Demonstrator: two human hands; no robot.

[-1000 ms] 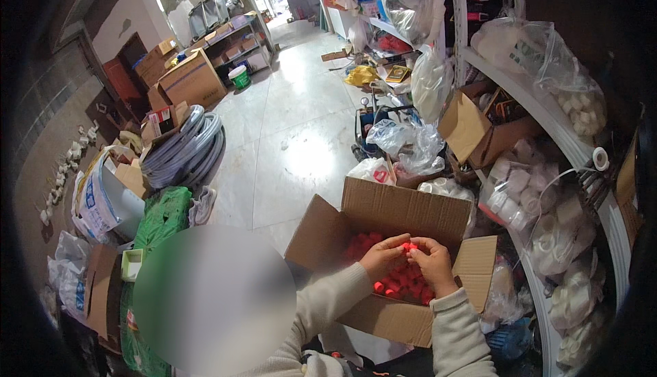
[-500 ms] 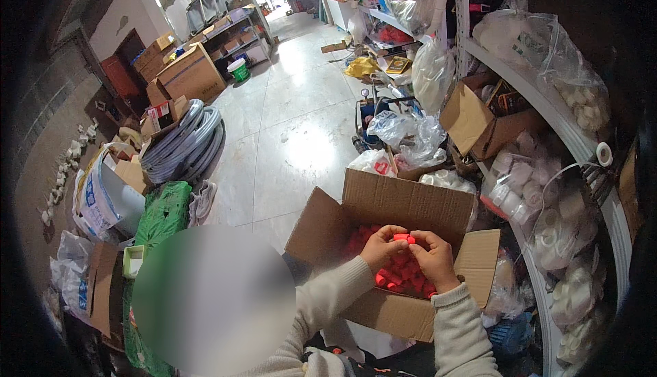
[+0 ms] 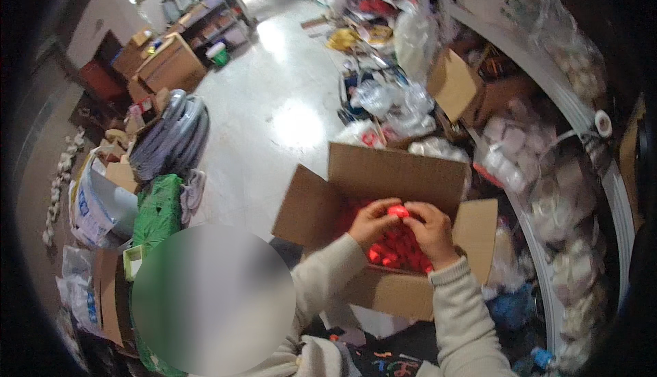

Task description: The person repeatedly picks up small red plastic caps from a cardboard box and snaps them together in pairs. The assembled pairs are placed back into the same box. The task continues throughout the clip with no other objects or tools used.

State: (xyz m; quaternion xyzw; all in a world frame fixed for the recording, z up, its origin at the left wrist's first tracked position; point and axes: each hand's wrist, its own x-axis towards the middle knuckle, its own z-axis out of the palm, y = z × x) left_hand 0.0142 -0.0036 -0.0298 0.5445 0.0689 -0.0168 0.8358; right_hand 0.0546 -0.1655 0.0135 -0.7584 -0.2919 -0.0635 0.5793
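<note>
Between my two hands is a small red plastic piece, held above an open cardboard box. My left hand pinches its left side with thumb and fingers. From the other side, my right hand grips it the same way, so the two sets of fingertips nearly meet. Inside the box lies a heap of similar red pieces, partly hidden by my hands. The exact kind of piece is too blurred to make out.
Shelving with bags of white parts curves along the right. Plastic bags lie beyond the box. To the left are a coil of grey hose, a green wrapped bundle and a white bucket. A blurred disc covers the lower left.
The whole view has shifted, so the box and surroundings sit higher and slightly left in it. Both hands still hold a red piece over the box; its angle looks slightly different.
</note>
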